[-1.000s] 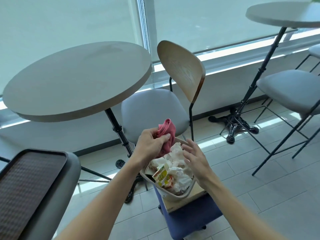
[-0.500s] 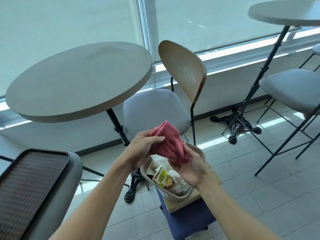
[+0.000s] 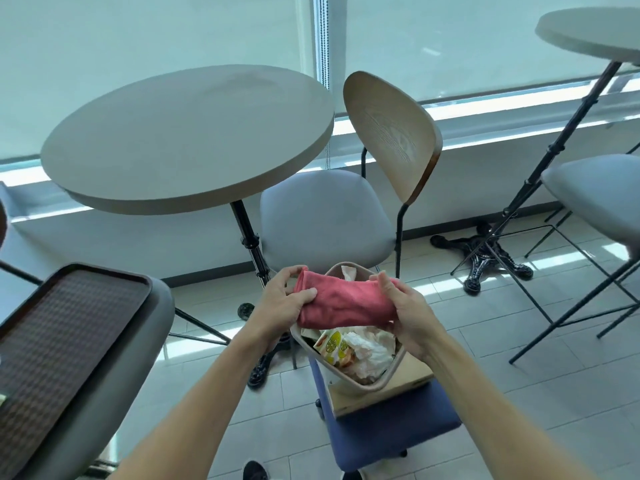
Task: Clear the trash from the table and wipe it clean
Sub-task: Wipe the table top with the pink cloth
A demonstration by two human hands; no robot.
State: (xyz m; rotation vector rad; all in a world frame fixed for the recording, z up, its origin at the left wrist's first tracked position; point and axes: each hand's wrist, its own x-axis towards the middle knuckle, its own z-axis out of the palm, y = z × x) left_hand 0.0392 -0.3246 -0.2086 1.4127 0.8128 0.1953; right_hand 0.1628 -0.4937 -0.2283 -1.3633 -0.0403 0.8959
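Stretched wider now, the fuzzy pink cloth (image 3: 343, 301) spans both grips — left hand (image 3: 282, 299) and right hand (image 3: 403, 306) pinching its ends — above the bin (image 3: 388, 377) of crumpled paper; carton print unreadable.

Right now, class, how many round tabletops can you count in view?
2: one round tabletop left of centre, above the hands; another cut off at the upper right corner. Others may lie outside the view.

**Backlit by shaded windows, bent at the edges**

Pouring in through the window blinds (image 3: 156, 46), cool and diffuse. Glaring in a strip along the sill (image 3: 502, 112) and in patches on the floor tiles (image 3: 571, 258). Curving straight lines toward every edge. Softening slightly throughout.
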